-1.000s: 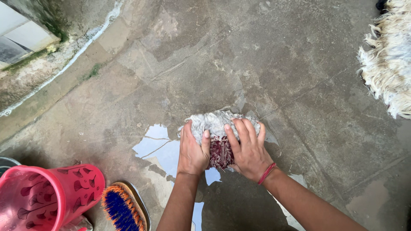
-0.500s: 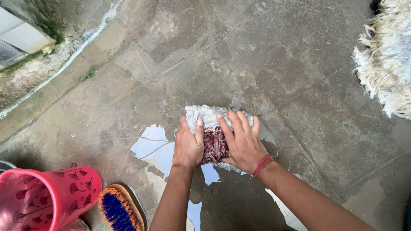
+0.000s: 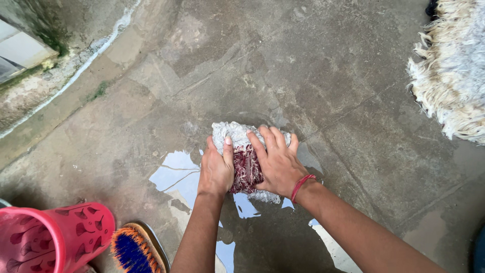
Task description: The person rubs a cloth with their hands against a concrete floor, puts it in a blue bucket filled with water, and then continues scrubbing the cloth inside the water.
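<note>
my left hand [image 3: 216, 170]: i am pressing it down on the left side of the bundle, fingers curled over the top and gripping the wet fabric, thumb lying against the dark red part.
my right hand [image 3: 277, 164]: i am spreading it over the right side of the same bundle, fingers clamped across the white fringe; a thin red thread band [image 3: 300, 185] is sitting on my wrist.
the thing in my hands: a bunched-up wet rag of shaggy white fringe with a dark red patterned middle [image 3: 246, 167], lying on the floor between both palms, touching the ground.
floor: grey cracked wet concrete [image 3: 313, 65]; a shallow puddle [image 3: 174, 174] is shining just left of and below the rag.
lower left corner: a pink plastic perforated basket [image 3: 50, 235] is lying on its side, and a scrubbing brush with blue and orange bristles [image 3: 132, 253] is resting just beside it, well apart from my hands.
upper right edge: a shaggy white and cream mat [image 3: 452, 71] is lying well apart from the rag.
</note>
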